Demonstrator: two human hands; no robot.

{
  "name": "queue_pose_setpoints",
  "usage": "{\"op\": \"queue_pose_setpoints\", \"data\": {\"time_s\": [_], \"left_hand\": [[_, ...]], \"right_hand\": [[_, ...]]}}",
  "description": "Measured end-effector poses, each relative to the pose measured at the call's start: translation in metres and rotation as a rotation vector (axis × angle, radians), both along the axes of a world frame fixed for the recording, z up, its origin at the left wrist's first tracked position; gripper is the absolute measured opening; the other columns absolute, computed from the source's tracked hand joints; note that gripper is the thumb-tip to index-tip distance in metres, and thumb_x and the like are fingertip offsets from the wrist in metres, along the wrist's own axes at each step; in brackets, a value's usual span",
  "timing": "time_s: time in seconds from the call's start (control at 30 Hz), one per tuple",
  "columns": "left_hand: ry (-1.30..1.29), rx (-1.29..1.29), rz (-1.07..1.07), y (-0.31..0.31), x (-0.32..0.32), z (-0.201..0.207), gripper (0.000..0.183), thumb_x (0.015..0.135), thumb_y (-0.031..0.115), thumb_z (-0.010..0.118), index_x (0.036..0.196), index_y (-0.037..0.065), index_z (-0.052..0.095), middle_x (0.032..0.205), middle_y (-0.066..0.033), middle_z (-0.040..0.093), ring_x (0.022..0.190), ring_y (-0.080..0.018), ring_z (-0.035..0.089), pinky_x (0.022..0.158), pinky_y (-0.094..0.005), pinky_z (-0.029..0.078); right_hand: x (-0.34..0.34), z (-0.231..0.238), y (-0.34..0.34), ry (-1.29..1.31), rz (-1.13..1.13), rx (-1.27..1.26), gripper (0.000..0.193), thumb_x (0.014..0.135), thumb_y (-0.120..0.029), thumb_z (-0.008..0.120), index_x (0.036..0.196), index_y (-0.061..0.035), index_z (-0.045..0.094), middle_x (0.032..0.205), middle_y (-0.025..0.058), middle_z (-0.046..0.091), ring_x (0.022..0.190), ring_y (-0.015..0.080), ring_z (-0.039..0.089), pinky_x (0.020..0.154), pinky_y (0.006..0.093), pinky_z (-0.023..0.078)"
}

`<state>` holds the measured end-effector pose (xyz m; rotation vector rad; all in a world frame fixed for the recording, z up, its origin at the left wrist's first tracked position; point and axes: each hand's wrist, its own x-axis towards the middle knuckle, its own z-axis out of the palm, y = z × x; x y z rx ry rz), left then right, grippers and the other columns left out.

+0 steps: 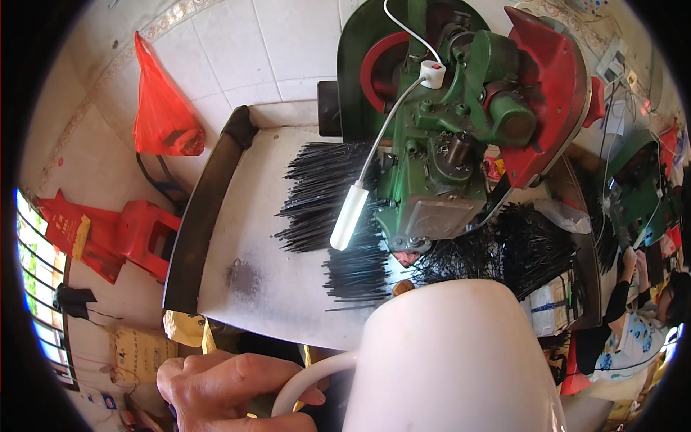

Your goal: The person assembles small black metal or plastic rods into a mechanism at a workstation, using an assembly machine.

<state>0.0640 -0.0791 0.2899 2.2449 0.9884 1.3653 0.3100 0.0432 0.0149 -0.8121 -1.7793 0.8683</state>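
A large white mug (446, 360) fills the lower middle, raised close to the camera and covering part of the worktable. My left hand (230, 389) is closed round its curved handle (317, 374) at the lower left. My right hand does not show. Past the mug's far edge peeks a small brown rounded thing (403, 287) that I cannot make out. Beyond the mug, bundles of thin black rods (324, 194) lie on the pale worktable (237, 223), beside a green machine (439, 173).
A lit lamp on a bent stalk (349, 216) hangs over the rods. The machine carries a red guard (551, 101). Dark raised edging (205, 209) bounds the table's left side. A red stool (144, 237) and red bag (165, 108) are at left. Another person (633, 338) works far right.
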Motion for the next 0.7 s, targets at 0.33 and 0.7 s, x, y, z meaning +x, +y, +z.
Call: {"op": "queue_pose_setpoints", "data": {"time_s": [0.33,0.7], "left_hand": [[-0.257,-0.586,0.032,0.0,-0.022,-0.015,0.037,0.091,0.035,0.075,0.081,-0.001,0.07,0.07,-0.0124,0.064,0.056,-0.0261,0.063,0.052,-0.0342,0.042],[-0.475,-0.965,0.602,-0.047,-0.034,-0.167,0.018,0.099,0.011,0.063,0.093,-0.006,0.066,0.067,-0.0052,0.065,0.057,-0.0092,0.065,0.052,-0.0237,0.051]], "right_hand": [[0.0,0.02,-0.003,-0.02,0.006,0.026,0.011,0.083,0.003,0.073,0.092,-0.0006,0.069,0.082,0.0094,0.065,0.067,0.0181,0.063,0.062,0.0295,0.05],[-0.033,0.073,0.004,0.031,0.238,0.269,0.022,0.075,0.005,0.08,0.094,-0.0023,0.07,0.084,0.0082,0.065,0.065,0.0194,0.061,0.056,0.03,0.048]]}}
